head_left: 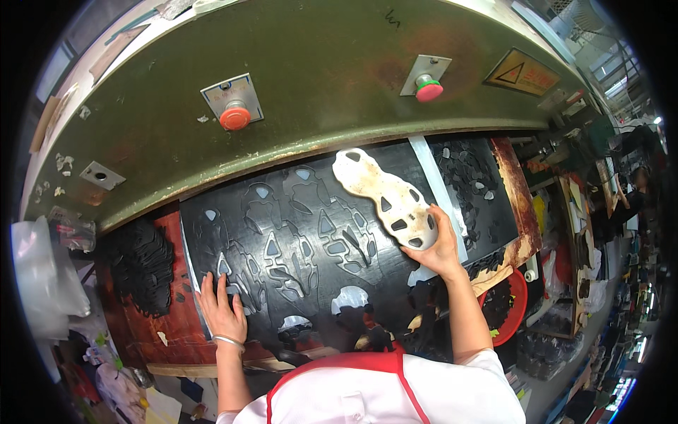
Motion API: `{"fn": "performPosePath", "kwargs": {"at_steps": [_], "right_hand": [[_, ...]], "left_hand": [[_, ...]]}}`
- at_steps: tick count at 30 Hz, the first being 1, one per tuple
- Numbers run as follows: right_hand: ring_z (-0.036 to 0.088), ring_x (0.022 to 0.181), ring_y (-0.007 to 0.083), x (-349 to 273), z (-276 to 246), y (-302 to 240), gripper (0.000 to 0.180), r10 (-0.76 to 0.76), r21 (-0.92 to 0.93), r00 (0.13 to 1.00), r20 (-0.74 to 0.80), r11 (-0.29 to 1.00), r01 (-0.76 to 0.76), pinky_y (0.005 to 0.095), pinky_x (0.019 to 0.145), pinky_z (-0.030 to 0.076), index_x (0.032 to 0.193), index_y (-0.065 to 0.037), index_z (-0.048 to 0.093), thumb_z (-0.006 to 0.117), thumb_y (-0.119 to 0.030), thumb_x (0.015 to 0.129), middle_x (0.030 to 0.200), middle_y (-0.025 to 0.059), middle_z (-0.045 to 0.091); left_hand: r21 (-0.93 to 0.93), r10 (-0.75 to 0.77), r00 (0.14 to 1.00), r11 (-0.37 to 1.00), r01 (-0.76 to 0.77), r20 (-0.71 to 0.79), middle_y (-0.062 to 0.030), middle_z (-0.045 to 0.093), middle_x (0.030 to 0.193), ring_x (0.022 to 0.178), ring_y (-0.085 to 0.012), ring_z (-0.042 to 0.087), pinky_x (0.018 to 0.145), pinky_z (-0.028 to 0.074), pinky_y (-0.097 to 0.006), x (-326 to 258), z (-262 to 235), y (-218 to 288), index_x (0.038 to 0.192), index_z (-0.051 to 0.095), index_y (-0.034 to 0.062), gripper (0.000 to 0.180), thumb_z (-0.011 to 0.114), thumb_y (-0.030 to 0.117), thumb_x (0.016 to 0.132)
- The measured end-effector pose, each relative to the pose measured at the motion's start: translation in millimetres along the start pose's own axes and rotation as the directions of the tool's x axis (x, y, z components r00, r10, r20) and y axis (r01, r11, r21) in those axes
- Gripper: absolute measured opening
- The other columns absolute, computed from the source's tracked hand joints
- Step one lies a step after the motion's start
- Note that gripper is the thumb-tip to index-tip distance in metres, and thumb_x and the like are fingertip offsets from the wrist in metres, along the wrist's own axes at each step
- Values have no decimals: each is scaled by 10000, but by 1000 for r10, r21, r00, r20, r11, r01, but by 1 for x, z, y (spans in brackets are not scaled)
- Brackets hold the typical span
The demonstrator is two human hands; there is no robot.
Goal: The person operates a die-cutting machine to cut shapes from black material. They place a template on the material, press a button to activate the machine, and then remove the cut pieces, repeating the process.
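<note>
My right hand (439, 247) grips the lower end of a cream-coloured, sole-shaped cutting die (387, 194) with several openings and brownish stains. The die lies slantwise on a black rubber sheet (226, 187), toward its right side. Outlines of cut sole shapes and small holes cover much of the sheet. My left hand (223, 311) rests with fingers spread on the sheet's near left part, beside a cut outline (223, 265). Nothing is held in it.
A green press beam (311, 71) spans the far side, with a red button (235, 116) and a pink-red button (429, 90). Stacked black cut pieces (141, 265) lie left on a reddish board (141, 332). Black scraps (462, 184) lie right; a red basin (521, 300) stands lower right.
</note>
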State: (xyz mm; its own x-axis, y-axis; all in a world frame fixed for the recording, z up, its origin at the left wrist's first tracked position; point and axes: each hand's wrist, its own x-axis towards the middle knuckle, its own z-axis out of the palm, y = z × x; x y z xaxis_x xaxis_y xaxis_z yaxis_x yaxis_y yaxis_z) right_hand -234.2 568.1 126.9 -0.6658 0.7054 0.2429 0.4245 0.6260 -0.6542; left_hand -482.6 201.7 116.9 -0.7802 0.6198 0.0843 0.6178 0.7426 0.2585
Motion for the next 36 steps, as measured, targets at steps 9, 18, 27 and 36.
{"fn": "performPosePath", "kwargs": {"at_steps": [9, 18, 27, 36], "right_hand": [[556, 1146, 243, 29, 33, 26, 640, 438, 555, 865, -245, 795, -245, 342, 965, 477, 1399, -1, 309, 645, -7, 855, 1277, 196, 510], [346, 1302, 419, 183, 31, -11, 739, -85, -3, 819, -567, 995, 101, 464, 1082, 266, 1461, 65, 145, 460, -389, 970, 1432, 320, 274], [39, 1398, 505, 218, 39, -44, 1035, -157, -195, 825, -542, 979, 58, 574, 1114, 119, 1474, 63, -14, 604, -506, 869, 1502, 356, -56], [634, 1006, 259, 109, 37, 70, 552, 573, 369, 806, -147, 788, -493, 350, 912, 479, 1383, -11, 440, 640, -157, 890, 1107, 173, 646]], "left_hand": [[-442, -129, 971, 897, 28, -200, -196, 552, 1224, 1147, -340, 530, 987, 398, -386, 48, -3, -46, 1261, 523, -23, 337, 505, 91, 943], [-436, -391, 904, 854, 285, -175, -184, 543, 765, 661, -294, 499, 653, 430, -356, 37, 54, -67, 959, 556, -23, 276, 459, 231, 1008], [-337, -344, 867, 915, 223, -361, -211, 576, 752, 685, -398, 540, 624, 411, -448, 117, 63, -73, 912, 563, -11, 288, 451, 238, 1007], [-60, -349, 911, 937, 344, -220, -193, 579, 769, 695, -393, 586, 598, 433, -516, 116, 53, -64, 810, 550, 56, 279, 489, 290, 948]]}}
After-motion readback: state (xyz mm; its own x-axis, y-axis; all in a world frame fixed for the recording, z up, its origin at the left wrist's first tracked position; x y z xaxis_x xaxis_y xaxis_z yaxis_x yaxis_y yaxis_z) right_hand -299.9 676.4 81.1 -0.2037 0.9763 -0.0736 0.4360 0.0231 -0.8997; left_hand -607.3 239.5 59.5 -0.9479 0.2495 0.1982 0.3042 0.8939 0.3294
